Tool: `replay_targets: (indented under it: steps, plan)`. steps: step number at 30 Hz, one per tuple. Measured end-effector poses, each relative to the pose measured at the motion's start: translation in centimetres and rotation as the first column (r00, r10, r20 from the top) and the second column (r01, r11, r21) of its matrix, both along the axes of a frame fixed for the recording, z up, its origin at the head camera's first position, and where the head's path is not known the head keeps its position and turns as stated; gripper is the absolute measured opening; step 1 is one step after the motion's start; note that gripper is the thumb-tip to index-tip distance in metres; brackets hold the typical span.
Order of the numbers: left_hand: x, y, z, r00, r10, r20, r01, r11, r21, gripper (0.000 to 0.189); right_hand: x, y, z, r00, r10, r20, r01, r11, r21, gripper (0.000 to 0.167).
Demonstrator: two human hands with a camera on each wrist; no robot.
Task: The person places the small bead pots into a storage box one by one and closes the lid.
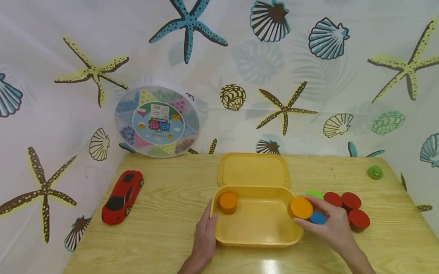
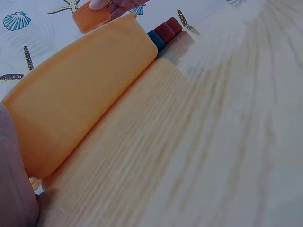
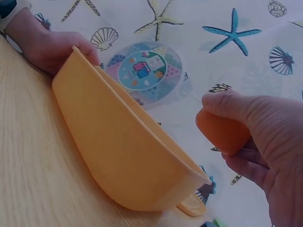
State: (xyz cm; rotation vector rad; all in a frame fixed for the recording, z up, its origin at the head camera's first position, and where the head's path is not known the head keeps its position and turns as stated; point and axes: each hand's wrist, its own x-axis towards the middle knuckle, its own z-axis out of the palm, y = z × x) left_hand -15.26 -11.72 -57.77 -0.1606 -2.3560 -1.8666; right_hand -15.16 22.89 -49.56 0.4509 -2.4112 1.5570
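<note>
Closest, the left hand (image 1: 205, 234) grips the yellow box (image 1: 257, 228) by its left wall, seemingly to steady it. The right hand (image 1: 330, 226) pinches an orange piece (image 1: 300, 207) above the right rim, likely for a sure hold. A second orange disc (image 1: 228, 203) sits inside, far left; red pieces (image 1: 359, 219) lie outside, within easy reach.

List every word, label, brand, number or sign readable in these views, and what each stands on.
None is legible.
Large pink and blue characters on the round case: too blurred.
Print and bars on its white sticker: too small.
No other lettering can be made out.
</note>
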Motion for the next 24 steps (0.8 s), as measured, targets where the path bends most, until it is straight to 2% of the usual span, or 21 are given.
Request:
replay_targets:
  steps: [5,10,13,17,21,24]
  plan:
    - [0.1,0.1,0.2,1.0,-0.004,0.002,0.004,1.0,0.007,0.054,-0.9,-2.5,-0.3,0.993,0.114,0.04,-0.115,0.993,0.034,0.054]
    - [0.1,0.2,0.4,1.0,0.01,0.01,-0.01,1.0,0.005,0.054,-1.7,-5.3,-0.6,0.971,0.212,0.11,-0.218,0.975,0.041,0.054]
    - [0.1,0.2,0.4,1.0,0.012,0.01,-0.012,1.0,0.006,0.054,-2.1,-7.2,-0.9,0.959,0.269,0.095,-0.278,0.955,0.103,0.054]
    - [0.0,0.1,0.2,1.0,0.004,0.005,-0.004,1.0,0.008,0.054,-2.3,-9.3,-1.3,0.943,0.325,0.073,-0.332,0.929,0.161,0.053]
    - [0.0,0.1,0.2,1.0,0.012,0.011,-0.012,1.0,-0.002,0.054,-2.6,-11.1,-1.6,0.922,0.357,0.148,-0.38,0.907,0.18,0.048]
    - [0.0,0.2,0.2,1.0,0.015,0.011,-0.015,1.0,0.005,0.053,-3.0,-12.1,-1.8,0.914,0.365,0.177,-0.4,0.882,0.25,0.045]
